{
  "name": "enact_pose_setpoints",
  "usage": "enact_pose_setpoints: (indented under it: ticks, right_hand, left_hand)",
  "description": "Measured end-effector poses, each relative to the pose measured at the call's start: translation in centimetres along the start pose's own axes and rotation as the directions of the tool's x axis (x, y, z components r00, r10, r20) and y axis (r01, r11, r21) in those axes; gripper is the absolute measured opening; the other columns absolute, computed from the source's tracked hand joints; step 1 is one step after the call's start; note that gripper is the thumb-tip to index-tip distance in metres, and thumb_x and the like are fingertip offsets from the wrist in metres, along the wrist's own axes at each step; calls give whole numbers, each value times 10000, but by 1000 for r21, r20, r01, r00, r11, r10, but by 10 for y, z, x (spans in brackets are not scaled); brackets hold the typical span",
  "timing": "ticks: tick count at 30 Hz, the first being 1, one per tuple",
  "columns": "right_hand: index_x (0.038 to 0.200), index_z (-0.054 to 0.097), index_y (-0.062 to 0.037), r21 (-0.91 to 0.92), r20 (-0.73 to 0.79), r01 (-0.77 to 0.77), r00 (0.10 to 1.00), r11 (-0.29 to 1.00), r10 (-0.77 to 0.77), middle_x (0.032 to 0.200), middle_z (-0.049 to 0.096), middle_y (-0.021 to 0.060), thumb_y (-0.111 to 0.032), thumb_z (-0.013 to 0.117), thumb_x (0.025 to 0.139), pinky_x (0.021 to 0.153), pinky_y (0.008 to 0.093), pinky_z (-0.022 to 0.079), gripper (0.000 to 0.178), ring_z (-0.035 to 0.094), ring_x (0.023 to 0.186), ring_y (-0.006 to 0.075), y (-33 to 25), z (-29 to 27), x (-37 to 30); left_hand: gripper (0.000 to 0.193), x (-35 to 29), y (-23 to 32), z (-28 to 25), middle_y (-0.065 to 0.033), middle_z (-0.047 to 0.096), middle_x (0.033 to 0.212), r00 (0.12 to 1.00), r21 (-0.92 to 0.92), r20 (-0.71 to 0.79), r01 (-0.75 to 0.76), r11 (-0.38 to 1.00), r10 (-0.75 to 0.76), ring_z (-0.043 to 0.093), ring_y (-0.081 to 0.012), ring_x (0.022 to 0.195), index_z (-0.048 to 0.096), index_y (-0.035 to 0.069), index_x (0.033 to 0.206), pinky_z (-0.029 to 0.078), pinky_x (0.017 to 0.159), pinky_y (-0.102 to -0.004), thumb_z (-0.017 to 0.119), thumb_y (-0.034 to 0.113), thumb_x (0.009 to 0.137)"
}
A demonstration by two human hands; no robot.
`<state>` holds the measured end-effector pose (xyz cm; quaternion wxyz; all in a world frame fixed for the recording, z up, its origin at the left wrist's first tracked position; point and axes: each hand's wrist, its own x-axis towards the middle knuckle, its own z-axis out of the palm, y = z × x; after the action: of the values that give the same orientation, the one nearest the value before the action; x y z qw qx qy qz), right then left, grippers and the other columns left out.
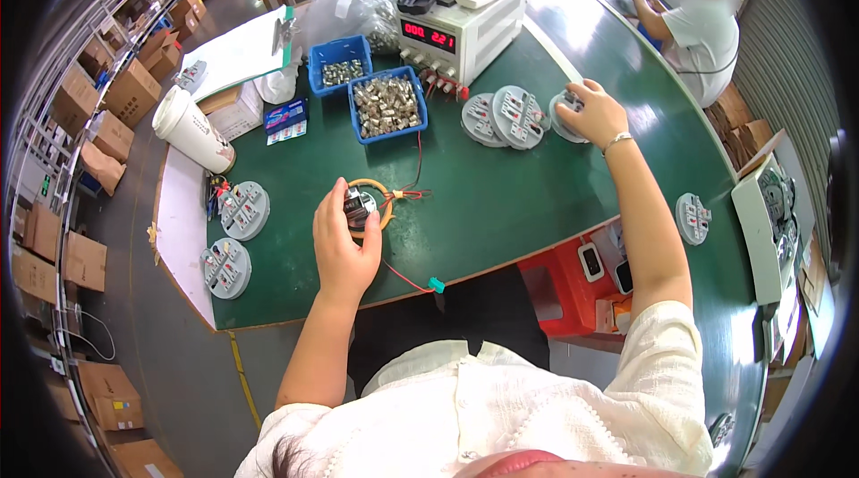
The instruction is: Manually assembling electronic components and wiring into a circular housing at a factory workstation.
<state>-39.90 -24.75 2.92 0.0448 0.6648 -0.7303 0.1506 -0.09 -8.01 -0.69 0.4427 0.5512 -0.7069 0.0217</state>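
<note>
My left hand (344, 254) curls its thumb and fingers round a small black-and-silver part (361, 204), which sits inside an orange-tan ring (388, 214) on the green table. Thin red and dark wires (414, 195) are tied at the ring's right side. Another red wire ends in a green connector (436, 285) by the near edge. Farther right, my right hand (598, 116) grips a round grey base with small fittings (564, 127), partly covered by the fingers. Just left of it, several similar grey round bases (517, 118) overlap one another.
Blue bins (390, 133) of small metal parts stand beyond my left hand, beside a power supply (483, 30) with a red display. A white cup (192, 129) and more round bases (227, 268) are at left. Another person (702, 30) sits far right.
</note>
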Motion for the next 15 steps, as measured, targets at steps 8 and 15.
enact_pose_setpoints:
  ticks: [8,15]
  right_hand:
    - [1205,662,-187,182,80,353,925,918,-372,1378,556,139,-437,705,725,845,398,550,543,678,1005,304,-35,-27,-65]
    - [1218,614,-112,69,-113,463,884,884,-454,1302,595,173,-312,745,721,707,376,569,551,696,808,305,-65,-32,-147]
  left_hand:
    - [591,2,4,-3,-219,550,1244,999,-34,14,36,999,-36,547,-371,1132,436,-42,1370,439,978,-453,682,89,848]
    - [565,13,40,-19,-224,518,1302,979,120,-84,-176,977,187,505,-417,1198,478,-21,1342,415,1000,-491,694,106,836]
